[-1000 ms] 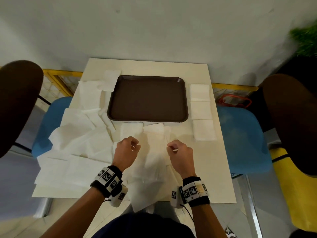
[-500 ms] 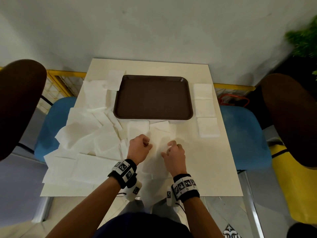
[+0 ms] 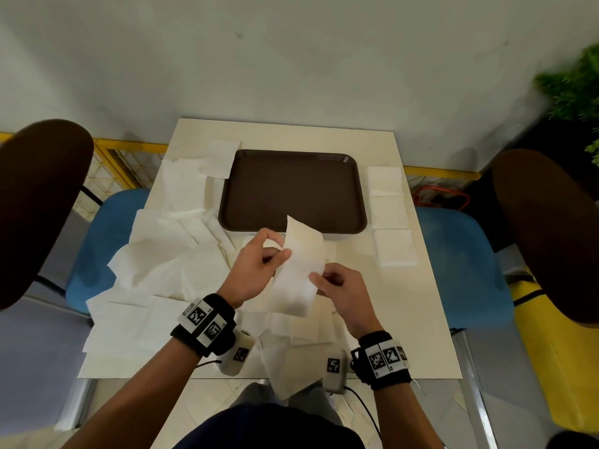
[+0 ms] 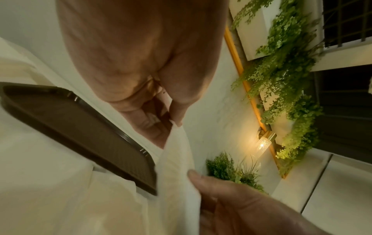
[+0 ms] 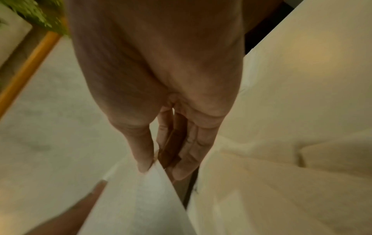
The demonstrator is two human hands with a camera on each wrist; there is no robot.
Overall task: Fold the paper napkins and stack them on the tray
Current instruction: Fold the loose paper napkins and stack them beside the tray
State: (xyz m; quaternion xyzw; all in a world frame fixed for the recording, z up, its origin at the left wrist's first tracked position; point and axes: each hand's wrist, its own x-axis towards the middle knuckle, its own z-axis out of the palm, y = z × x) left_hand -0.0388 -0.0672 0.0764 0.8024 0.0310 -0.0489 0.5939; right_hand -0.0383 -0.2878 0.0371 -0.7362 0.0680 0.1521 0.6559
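Thin white paper, soft and faintly embossed, is what I have in both hands: 1 napkin (image 3: 299, 270) folded into a long strip, lifted off the table (image 3: 421, 319). My left hand (image 3: 256, 270) pinches its left edge between thumb and fingertips (image 4: 177, 117), and my right hand (image 3: 343, 293) pinches the right edge lower down, thumb (image 5: 142, 159) on top and fingers behind. The strip's far corner stands up just past my left pinch and overlaps the near rim of the tray (image 3: 291, 192), a dark brown rectangular plastic one with rounded corners and a textured floor. Beneath and to the left of my grip lies a loose heap of unfolded napkins (image 3: 162, 254), crumpled and overlapping, too tangled for me to count. Well to the right of my right hand, 3 folded squares (image 3: 390, 215) sit in a row beside the tray. 2 blue chair seats (image 3: 453, 270) flank the table.
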